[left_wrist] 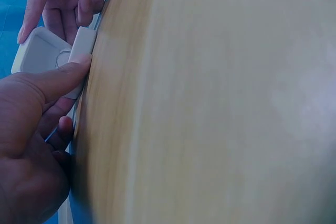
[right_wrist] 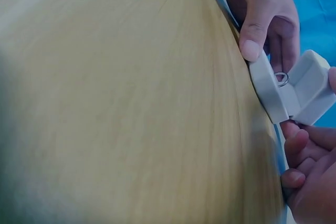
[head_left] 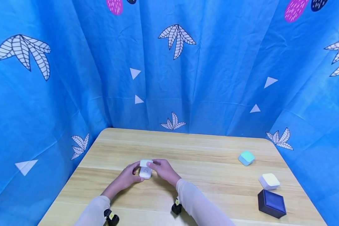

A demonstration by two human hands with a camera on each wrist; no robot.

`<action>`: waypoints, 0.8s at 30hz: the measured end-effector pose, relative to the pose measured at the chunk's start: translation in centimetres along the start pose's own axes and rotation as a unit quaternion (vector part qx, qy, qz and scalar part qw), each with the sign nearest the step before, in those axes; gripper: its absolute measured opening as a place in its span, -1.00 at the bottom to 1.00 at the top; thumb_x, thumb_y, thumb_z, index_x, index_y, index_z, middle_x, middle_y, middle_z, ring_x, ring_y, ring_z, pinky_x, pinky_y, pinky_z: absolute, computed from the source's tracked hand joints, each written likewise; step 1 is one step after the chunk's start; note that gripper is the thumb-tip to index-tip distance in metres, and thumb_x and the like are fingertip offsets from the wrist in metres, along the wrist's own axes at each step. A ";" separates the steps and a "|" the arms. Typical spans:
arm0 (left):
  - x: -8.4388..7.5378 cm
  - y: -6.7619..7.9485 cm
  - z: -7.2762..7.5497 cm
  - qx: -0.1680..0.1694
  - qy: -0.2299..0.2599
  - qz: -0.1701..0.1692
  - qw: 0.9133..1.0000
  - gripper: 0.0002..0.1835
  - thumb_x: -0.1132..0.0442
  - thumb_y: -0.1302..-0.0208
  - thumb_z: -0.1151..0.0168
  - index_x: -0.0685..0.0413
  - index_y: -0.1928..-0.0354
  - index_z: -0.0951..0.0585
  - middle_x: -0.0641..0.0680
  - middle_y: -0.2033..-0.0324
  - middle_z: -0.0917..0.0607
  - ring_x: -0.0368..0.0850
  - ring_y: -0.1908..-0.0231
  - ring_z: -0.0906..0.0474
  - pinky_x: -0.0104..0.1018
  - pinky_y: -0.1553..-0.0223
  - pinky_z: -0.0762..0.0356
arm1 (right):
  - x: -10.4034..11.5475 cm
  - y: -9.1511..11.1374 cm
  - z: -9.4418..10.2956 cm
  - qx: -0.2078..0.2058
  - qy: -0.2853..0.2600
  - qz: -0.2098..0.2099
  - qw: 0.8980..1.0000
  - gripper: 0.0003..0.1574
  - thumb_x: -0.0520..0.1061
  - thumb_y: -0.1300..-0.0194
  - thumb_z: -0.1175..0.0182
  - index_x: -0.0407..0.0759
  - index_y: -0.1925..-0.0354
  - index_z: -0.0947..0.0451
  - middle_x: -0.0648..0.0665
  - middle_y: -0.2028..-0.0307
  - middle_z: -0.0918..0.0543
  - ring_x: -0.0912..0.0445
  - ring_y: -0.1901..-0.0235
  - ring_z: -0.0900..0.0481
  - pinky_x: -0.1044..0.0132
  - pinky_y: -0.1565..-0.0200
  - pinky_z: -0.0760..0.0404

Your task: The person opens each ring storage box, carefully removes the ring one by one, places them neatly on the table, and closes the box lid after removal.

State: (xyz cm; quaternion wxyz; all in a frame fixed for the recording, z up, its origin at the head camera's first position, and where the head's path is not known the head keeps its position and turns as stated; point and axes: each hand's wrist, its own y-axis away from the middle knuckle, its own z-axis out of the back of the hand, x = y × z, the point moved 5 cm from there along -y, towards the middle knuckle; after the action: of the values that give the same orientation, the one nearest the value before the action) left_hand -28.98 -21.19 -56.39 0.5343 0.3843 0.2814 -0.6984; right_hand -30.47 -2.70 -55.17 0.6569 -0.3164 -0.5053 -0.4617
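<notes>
A small white ring box [head_left: 145, 175] is held with its lid raised, near the middle of the table. A silver ring [right_wrist: 282, 79] stands in its base. My left hand [head_left: 129, 174] grips the base from the left; in the left wrist view its thumb lies across the base's edge. From the right, my right hand [head_left: 165, 171] holds the raised lid [left_wrist: 44, 51], thumb on the lid's inner side and fingers behind it. The other right-hand fingers curl below the box in the right wrist view.
On the table's right side sit a mint-green box [head_left: 246, 158], a white box [head_left: 269, 181] and a dark navy box [head_left: 271, 203], all closed. The wooden table [head_left: 203, 147] is bordered at the back and sides by a blue patterned curtain [head_left: 220, 78].
</notes>
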 end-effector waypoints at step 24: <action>-0.2 0.0 0.0 0.014 -0.006 -0.006 1.000 -0.19 0.31 -0.04 -0.54 0.13 -0.39 -0.44 0.03 0.27 -0.54 -0.12 0.35 -0.35 -0.38 0.40 -0.36 | -0.7 0.1 0.2 -0.041 -0.008 -0.004 0.999 -0.18 0.28 -0.29 -0.30 -0.23 -0.28 -0.51 -0.09 0.03 -0.69 0.14 0.19 -0.62 0.28 0.25 -0.67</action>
State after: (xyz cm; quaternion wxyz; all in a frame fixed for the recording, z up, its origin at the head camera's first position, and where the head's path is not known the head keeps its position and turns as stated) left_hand -28.99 -21.06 -56.19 0.5267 0.3856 0.2706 -0.7076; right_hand -30.52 -2.31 -55.74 0.6375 -0.3451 -0.4922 -0.4819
